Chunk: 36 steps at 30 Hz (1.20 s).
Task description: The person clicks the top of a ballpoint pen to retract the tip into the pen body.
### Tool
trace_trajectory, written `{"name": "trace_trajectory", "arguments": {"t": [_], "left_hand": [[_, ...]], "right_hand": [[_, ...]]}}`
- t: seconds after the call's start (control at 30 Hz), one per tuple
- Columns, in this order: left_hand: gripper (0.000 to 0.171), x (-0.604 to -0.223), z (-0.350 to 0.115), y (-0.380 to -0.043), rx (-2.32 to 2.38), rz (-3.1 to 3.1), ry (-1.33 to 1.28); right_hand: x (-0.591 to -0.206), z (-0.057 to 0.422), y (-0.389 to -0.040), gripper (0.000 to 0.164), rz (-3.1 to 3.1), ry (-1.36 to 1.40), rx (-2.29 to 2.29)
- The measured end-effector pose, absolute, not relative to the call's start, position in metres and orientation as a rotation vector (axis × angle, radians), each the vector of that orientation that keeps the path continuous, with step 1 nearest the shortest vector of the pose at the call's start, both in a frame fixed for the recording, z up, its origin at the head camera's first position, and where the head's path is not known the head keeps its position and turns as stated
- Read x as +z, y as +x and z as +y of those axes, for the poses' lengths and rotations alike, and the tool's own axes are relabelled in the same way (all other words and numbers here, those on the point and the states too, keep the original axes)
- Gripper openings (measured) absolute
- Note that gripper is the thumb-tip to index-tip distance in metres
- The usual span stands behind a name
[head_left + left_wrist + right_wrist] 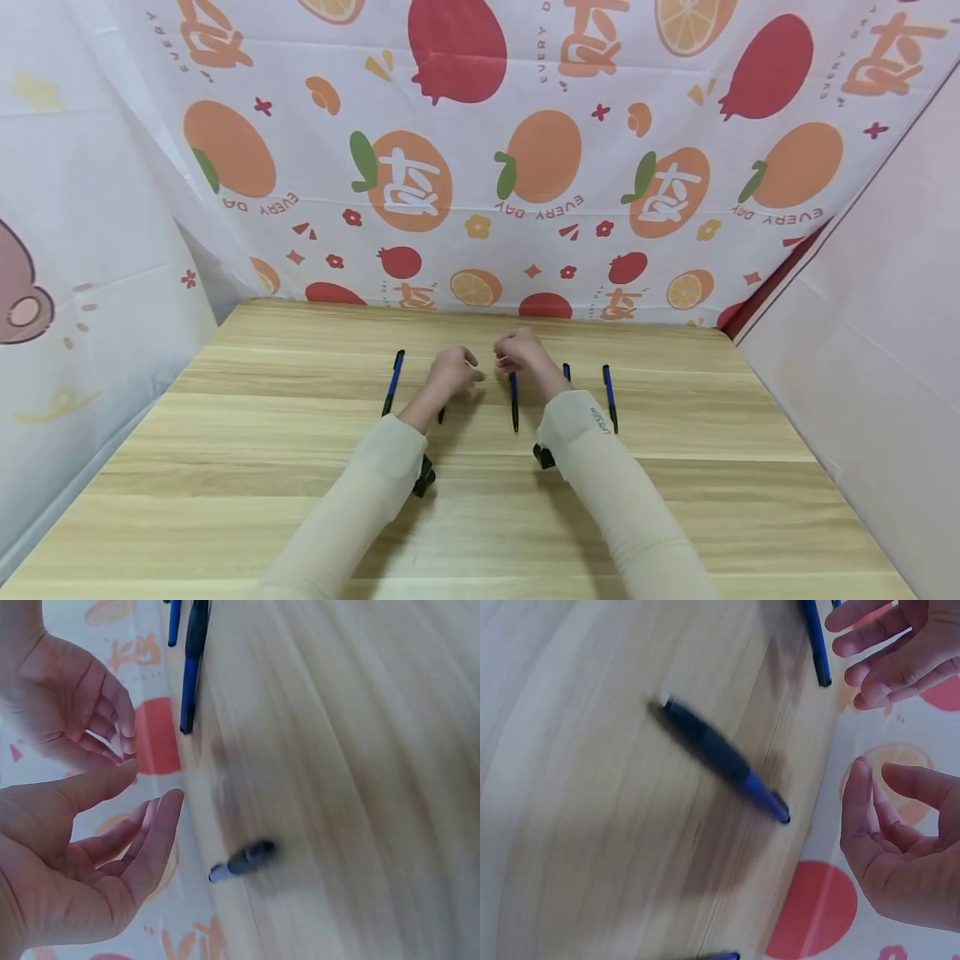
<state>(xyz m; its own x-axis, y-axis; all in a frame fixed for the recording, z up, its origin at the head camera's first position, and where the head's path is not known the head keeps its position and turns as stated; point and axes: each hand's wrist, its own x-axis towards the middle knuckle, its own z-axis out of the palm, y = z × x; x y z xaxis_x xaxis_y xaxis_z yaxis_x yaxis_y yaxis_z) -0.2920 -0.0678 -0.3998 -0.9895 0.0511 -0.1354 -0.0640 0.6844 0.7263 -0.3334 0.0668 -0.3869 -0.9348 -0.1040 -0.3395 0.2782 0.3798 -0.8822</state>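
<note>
My left hand (450,375) hovers over the far middle of the table, its fingers loosely bent with nothing between them. Facing it, my right hand (521,350) has a gap between thumb and fingers in the right wrist view and holds nothing. Beneath the left hand lies a blue and black pen (442,414), mostly covered by that hand. A second pen (514,404) lies just under the right hand, its tip toward me. In the right wrist view a blurred pen (712,750) lies on the wood beside the right hand.
Another pen (393,382) lies to the left of the left hand. On the right, one pen (567,372) is partly hidden by the right forearm, and a further pen (610,398) lies beyond it. A fruit-print curtain (480,167) hangs behind the wooden table (480,517).
</note>
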Motion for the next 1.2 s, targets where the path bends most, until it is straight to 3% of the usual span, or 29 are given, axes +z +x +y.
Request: {"name": "trace_trajectory", "arguments": {"t": [0.4,0.67,1.2], "left_hand": [[0.011,-0.401,-0.033,-0.283,1.135,2.691,0.053],[0.028,-0.416,-0.016,-0.286,1.0,2.738,0.063],[0.017,-0.422,0.005,-0.288,0.827,2.914,0.049]], "right_hand": [[-0.391,0.095,-0.333,0.019,2.469,0.215,-1.436],[-0.403,0.101,-0.333,0.016,2.418,0.272,-1.445],[-0.41,0.102,-0.328,0.013,2.397,0.305,-1.48]]}}
